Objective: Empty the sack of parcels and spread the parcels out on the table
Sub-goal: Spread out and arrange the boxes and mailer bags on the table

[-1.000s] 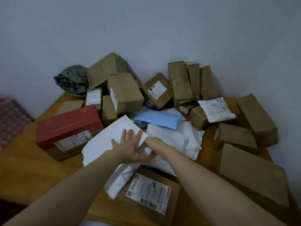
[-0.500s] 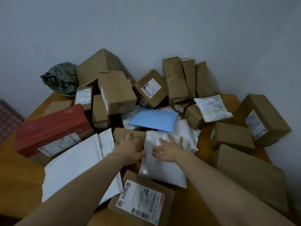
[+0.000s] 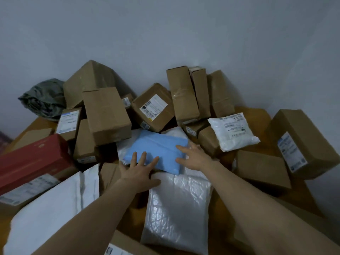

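**Item:** blue parcel (image 3: 156, 150), a flat soft mailer at the centre of the heap on the table (image 3: 246, 112). It lies over white mailers, just beside the tilted brown box (image 3: 106, 115).

**Your left hand** (image 3: 139, 170): fingers spread, laid flat on its near edge.

**Your right hand** (image 3: 193, 155): fingers spread against its right edge. Neither hand pinches.

**Hazards:**
- If you draw it toward you, the tilted brown box and the labelled box (image 3: 152, 107) behind may lose support and slide.
- The film looks slick, so flat palms may slip.

**Crumpled sack** (image 3: 44, 98): back-left, by the wall.

Head-worn camera looks forward and down, close over the table (image 3: 255, 115).
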